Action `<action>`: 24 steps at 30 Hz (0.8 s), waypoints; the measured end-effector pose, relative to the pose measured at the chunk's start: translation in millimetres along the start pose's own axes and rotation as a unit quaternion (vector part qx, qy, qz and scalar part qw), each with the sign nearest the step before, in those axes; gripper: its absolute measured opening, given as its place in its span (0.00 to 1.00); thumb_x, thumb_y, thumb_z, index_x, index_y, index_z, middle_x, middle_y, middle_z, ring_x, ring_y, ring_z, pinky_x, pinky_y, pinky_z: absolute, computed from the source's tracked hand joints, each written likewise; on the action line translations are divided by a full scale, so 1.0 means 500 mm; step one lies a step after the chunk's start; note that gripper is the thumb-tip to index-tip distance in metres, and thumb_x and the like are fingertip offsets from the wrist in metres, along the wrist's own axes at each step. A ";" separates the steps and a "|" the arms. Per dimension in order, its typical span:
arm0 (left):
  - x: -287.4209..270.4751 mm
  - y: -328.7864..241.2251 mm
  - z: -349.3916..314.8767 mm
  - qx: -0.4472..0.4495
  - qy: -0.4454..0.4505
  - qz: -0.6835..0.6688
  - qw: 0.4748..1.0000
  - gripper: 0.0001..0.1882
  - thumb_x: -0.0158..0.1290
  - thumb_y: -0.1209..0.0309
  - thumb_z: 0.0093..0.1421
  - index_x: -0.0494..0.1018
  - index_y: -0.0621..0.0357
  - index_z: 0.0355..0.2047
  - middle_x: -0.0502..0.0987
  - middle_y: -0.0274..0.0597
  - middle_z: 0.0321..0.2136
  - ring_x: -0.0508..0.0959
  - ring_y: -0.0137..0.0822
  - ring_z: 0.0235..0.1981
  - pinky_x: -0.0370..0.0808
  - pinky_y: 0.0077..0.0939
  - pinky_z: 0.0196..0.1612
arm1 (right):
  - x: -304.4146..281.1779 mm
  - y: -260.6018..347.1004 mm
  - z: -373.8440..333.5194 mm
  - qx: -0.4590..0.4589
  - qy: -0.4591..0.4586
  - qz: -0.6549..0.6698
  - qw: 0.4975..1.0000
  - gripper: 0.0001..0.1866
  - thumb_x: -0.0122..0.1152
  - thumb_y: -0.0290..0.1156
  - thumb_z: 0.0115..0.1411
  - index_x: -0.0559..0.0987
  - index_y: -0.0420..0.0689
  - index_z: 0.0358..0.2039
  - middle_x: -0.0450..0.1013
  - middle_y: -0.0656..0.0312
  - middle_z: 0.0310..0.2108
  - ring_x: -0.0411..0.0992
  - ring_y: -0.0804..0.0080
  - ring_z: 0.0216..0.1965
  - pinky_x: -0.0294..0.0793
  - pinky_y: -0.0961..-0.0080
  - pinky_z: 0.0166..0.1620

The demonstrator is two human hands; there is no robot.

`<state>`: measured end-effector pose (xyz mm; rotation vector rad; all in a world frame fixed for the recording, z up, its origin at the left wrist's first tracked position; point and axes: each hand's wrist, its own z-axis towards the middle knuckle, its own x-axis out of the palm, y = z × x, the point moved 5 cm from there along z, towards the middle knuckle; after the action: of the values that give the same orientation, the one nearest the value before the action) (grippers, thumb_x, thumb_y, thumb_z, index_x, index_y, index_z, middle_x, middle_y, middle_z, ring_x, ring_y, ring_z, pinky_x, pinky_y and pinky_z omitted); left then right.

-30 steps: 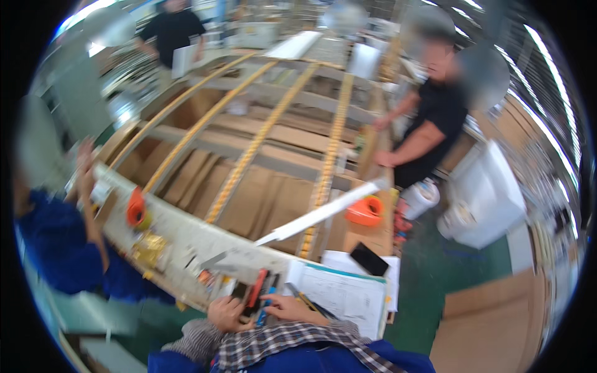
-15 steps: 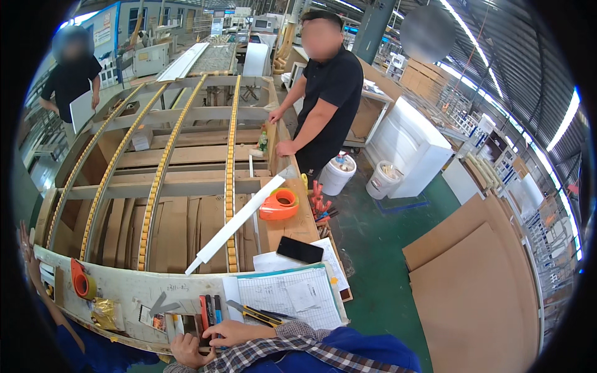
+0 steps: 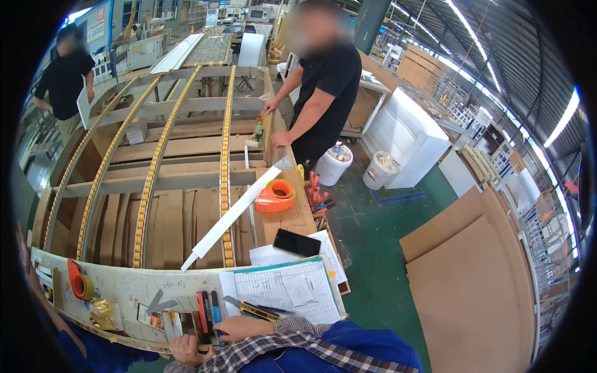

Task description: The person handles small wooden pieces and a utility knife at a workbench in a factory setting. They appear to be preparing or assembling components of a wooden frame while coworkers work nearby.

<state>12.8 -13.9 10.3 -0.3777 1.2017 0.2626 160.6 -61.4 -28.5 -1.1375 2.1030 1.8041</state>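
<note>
My right hand (image 3: 238, 327) lies low over the near bench. Its fingers are closed at the lower part of a blue marker (image 3: 215, 306), which rests on the bench. Beside it lie a black marker (image 3: 208, 307) and a red marker (image 3: 201, 310). At the bench's near edge my left hand (image 3: 186, 351) is curled, its fingers closed over the rim by a small recessed compartment (image 3: 188, 323). A yellow-and-black utility knife (image 3: 258, 311) sits right of the markers, beside a gridded paper sheet on a clipboard (image 3: 264, 286).
Ahead stands a wooden frame with yellow roller strips (image 3: 149, 186). A white strip (image 3: 230, 217) lies across it. An orange tape dispenser (image 3: 275, 197) and a phone (image 3: 298, 242) are on the right ledge. One person (image 3: 329, 81) leans there; another (image 3: 65, 81) holds a board. Cardboard sheets (image 3: 466, 280) stand right.
My right hand has shifted slightly right, uncovering the blue marker's lower end. My left hand stays at the rim. The whole view has moved a little.
</note>
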 end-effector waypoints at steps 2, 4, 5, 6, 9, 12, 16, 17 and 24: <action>-0.001 0.000 0.003 0.004 0.004 -0.008 1.000 0.24 0.57 0.52 0.37 0.58 0.55 0.12 0.58 0.38 0.11 0.65 0.38 0.14 0.60 0.33 0.17 | 0.005 -0.006 0.003 -0.003 -0.004 -0.002 1.000 0.22 0.54 0.39 0.51 0.70 0.40 0.44 0.73 0.50 0.29 0.70 0.51 0.32 0.69 0.60 0.33; -0.004 0.003 0.004 0.010 0.001 -0.018 1.000 0.24 0.58 0.52 0.37 0.59 0.55 0.12 0.58 0.38 0.11 0.65 0.38 0.14 0.61 0.33 0.17 | -0.002 -0.005 0.000 -0.003 -0.012 0.009 1.000 0.22 0.55 0.40 0.51 0.70 0.40 0.44 0.73 0.50 0.29 0.70 0.51 0.32 0.69 0.60 0.33; -0.006 0.003 0.006 0.012 -0.005 -0.020 1.000 0.23 0.58 0.52 0.37 0.59 0.55 0.12 0.58 0.38 0.11 0.65 0.38 0.14 0.61 0.33 0.17 | -0.003 -0.003 0.000 -0.005 -0.017 0.015 1.000 0.22 0.55 0.40 0.51 0.70 0.41 0.44 0.73 0.50 0.29 0.70 0.51 0.32 0.69 0.60 0.33; -0.006 0.000 0.009 0.013 -0.011 -0.022 1.000 0.23 0.58 0.52 0.37 0.60 0.56 0.12 0.58 0.38 0.11 0.65 0.38 0.14 0.61 0.33 0.17 | 0.001 -0.009 0.001 0.000 -0.012 0.006 1.000 0.23 0.56 0.40 0.50 0.70 0.41 0.44 0.73 0.50 0.28 0.71 0.51 0.32 0.69 0.60 0.33; -0.016 -0.004 0.013 0.015 -0.010 -0.018 1.000 0.23 0.58 0.52 0.38 0.61 0.57 0.13 0.58 0.38 0.11 0.64 0.37 0.14 0.60 0.32 0.17 | -0.001 -0.008 0.002 0.007 -0.003 0.015 1.000 0.23 0.56 0.40 0.50 0.70 0.41 0.44 0.72 0.50 0.28 0.70 0.51 0.32 0.69 0.60 0.33; -0.012 -0.004 0.013 0.019 -0.002 -0.013 1.000 0.23 0.57 0.51 0.40 0.61 0.57 0.14 0.58 0.38 0.11 0.64 0.37 0.13 0.60 0.32 0.17 | 0.010 -0.023 0.007 -0.008 -0.016 0.006 1.000 0.23 0.56 0.40 0.51 0.70 0.41 0.44 0.72 0.50 0.28 0.70 0.51 0.32 0.69 0.60 0.34; -0.021 -0.008 0.019 0.037 -0.015 -0.032 0.999 0.22 0.56 0.52 0.40 0.62 0.57 0.14 0.58 0.38 0.11 0.64 0.38 0.13 0.60 0.32 0.17 | -0.031 0.010 -0.013 0.014 -0.050 0.039 0.998 0.22 0.55 0.39 0.52 0.69 0.41 0.45 0.72 0.50 0.29 0.70 0.53 0.32 0.68 0.62 0.34; -0.020 -0.007 0.017 0.032 -0.006 -0.034 0.999 0.21 0.56 0.53 0.40 0.62 0.57 0.14 0.59 0.39 0.12 0.65 0.39 0.14 0.61 0.33 0.17 | -0.040 0.016 -0.015 0.024 -0.058 0.056 0.996 0.22 0.55 0.39 0.52 0.68 0.41 0.46 0.72 0.50 0.29 0.70 0.53 0.32 0.68 0.63 0.33; -0.009 -0.005 0.015 0.034 -0.011 -0.020 0.999 0.21 0.57 0.53 0.39 0.62 0.56 0.13 0.59 0.38 0.11 0.65 0.38 0.13 0.61 0.32 0.16 | -0.100 0.059 -0.034 -0.069 -0.207 0.225 0.950 0.21 0.50 0.34 0.55 0.66 0.42 0.49 0.72 0.56 0.25 0.70 0.61 0.26 0.67 0.70 0.29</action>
<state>18.6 -12.9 17.2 -0.3399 1.1778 0.1899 183.4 -54.8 27.0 -0.2518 2.1082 2.1689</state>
